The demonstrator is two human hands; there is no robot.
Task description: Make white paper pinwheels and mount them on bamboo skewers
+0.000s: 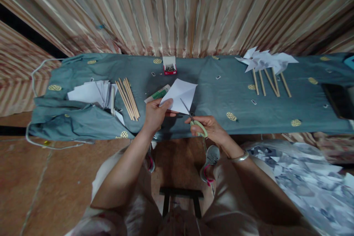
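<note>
My left hand (156, 112) pinches a white square of paper (181, 94) by its left corner, thumb on top and fingers beneath. Faint crease lines run across the sheet. In my right hand (208, 127) is a pair of scissors (198, 127) with light green handles, my fingers in the loops. The blades lie at the paper's lower edge and point up and left toward its middle; whether they are cutting I cannot tell. Behind the paper, a green and white packet (157, 94) lies partly covered. A small red and white box (169, 66) of metal pins stands open farther back.
Several wooden sticks (127, 99) and a stack of white paper (91, 94) lie on the left of the green cloth (221, 92). Paper pinwheels (265, 61) on sticks rest at the back right, near a dark phone (339, 99). A large clear bag (309, 180) full of white paper pieces stands below right.
</note>
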